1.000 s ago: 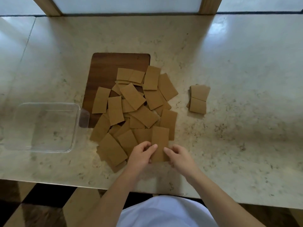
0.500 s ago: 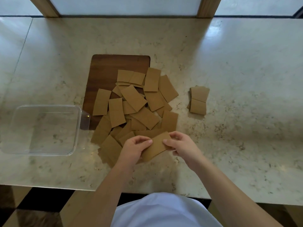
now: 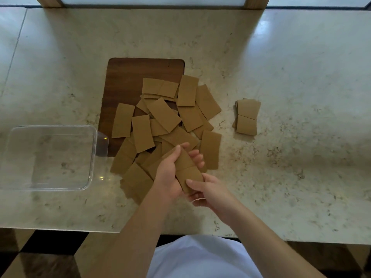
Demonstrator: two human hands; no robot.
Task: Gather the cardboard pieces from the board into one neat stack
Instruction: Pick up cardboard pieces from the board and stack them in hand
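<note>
Several brown cardboard pieces (image 3: 163, 115) lie scattered and overlapping across a dark wooden board (image 3: 128, 77) and spill onto the counter in front of it. A cardboard piece (image 3: 187, 169) is lifted above the pile's near edge. My left hand (image 3: 169, 173) grips it along its left side, thumb on top and fingers curled under it. My right hand (image 3: 208, 190) pinches its near end. A small stack of cardboard pieces (image 3: 247, 117) sits apart on the counter to the right.
A clear plastic container (image 3: 50, 157) with nothing in it stands left of the board, its corner touching the board's edge. The beige marble counter (image 3: 301, 157) stretches bare to the right. Its front edge runs just below my forearms.
The cardboard piece came up off the counter between both hands and turned from lying across to pointing away. My left hand now wraps around it.
</note>
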